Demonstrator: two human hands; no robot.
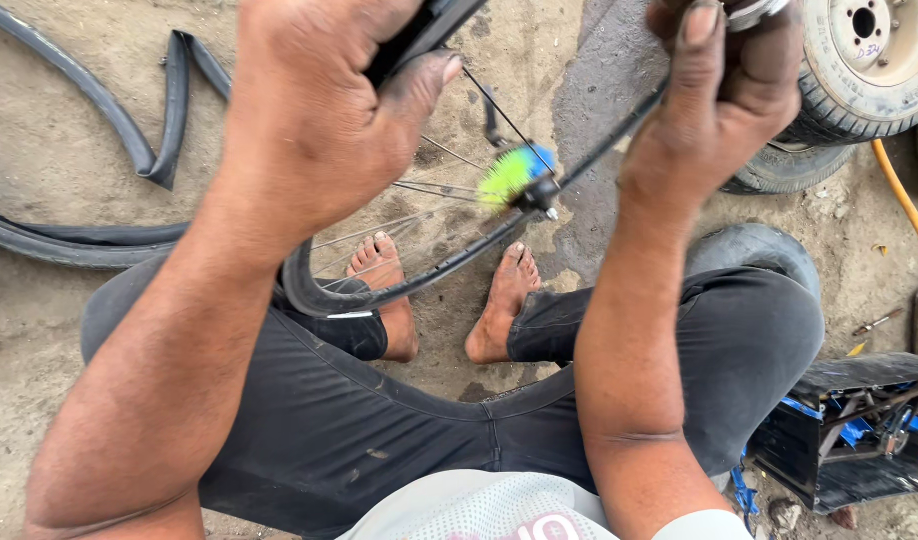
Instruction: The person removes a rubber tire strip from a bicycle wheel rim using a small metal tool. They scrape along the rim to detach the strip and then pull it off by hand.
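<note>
A bicycle wheel (329, 295) with a black tyre and thin spokes stands between my knees, above my bare feet. A green, yellow and blue brush-like ornament (516, 172) sits at its hub. My left hand (319, 110) grips the black tyre at the upper left, fingers curled over it. At the top right, my right hand (724, 95) is closed on the rim and tyre edge, with a metal piece showing by the fingertips. Most of the wheel's upper part is hidden behind my hands.
A loose black inner tube (129, 140) and a tyre (59, 240) lie on the dirt ground at left. Small wheels with white hubs (869, 60) lie at top right, a yellow hose (909, 210) runs down the right edge, and a black toolbox (849, 430) sits at lower right.
</note>
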